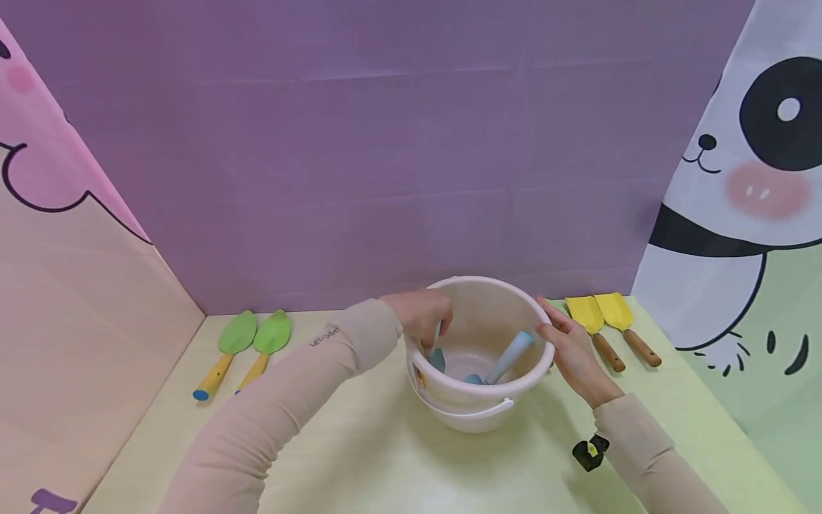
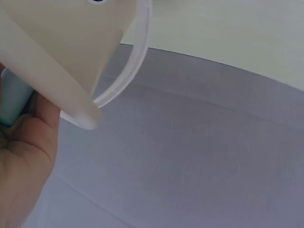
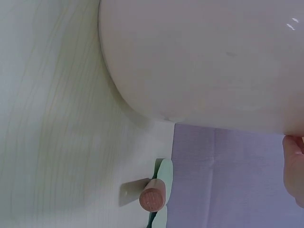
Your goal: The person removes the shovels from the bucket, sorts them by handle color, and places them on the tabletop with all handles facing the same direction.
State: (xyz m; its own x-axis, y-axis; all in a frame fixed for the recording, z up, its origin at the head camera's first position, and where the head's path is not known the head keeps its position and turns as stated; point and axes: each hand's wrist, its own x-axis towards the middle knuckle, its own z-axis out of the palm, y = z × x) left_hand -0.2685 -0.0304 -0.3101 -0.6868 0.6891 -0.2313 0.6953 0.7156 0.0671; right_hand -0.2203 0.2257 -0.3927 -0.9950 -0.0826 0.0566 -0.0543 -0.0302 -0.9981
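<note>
A pale pinkish-white bucket [image 1: 475, 422] stands upright on the table, its handle hanging down at the front. My left hand [image 1: 424, 314] reaches over the left rim and grips a small blue garden tool [image 1: 437, 359] inside, whose full shape is hidden. Part of that tool appears teal between the fingers in the left wrist view. Another garden tool [image 1: 510, 357], with a pale handle and light blue end, leans inside the bucket. My right hand [image 1: 574, 350] holds the right rim, thumb and fingers on either side of the wall.
Two green trowels [image 1: 237, 332] with yellow handles lie at the left. Two yellow shovels [image 1: 586, 314] with brown handles lie at the back right. A green tool with a brown handle [image 3: 153, 194] is behind the bucket. A small black object [image 1: 589, 453] is near the right sleeve.
</note>
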